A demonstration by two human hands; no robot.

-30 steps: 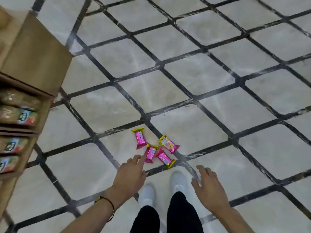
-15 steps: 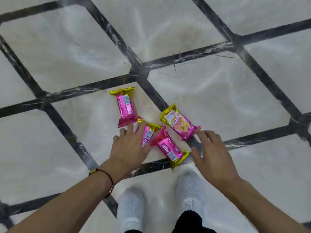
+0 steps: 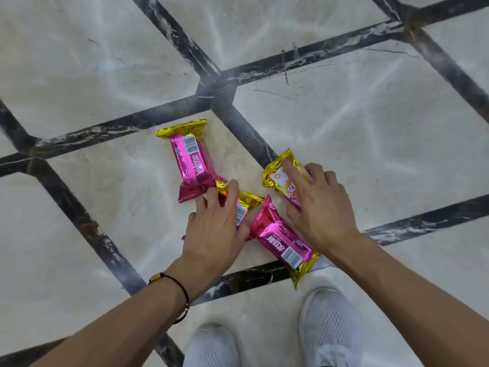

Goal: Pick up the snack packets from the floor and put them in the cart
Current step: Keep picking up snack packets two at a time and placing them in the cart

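- two white shoes at the bottom edge, toes pointing up the frame
- a dark cord bracelet on the wrist at lower centre
- near packet, pink with gold ends, lies aslant on the floor between the two hands, barcode up; neither hand holds it
- left hand at centre; grip apart, fingers laid nearly straight over the middle packet, which is mostly hidden under them
- right hand right of centre; grip apart, forefinger stretched onto the yellow-faced packet, thumb along its lower edge, not closed round it
- far packet, pink and gold, lies untouched up-left of the left hand, its lower end just beside the fingertips
- pale marble floor crossed by dark bands, filling the upper frame
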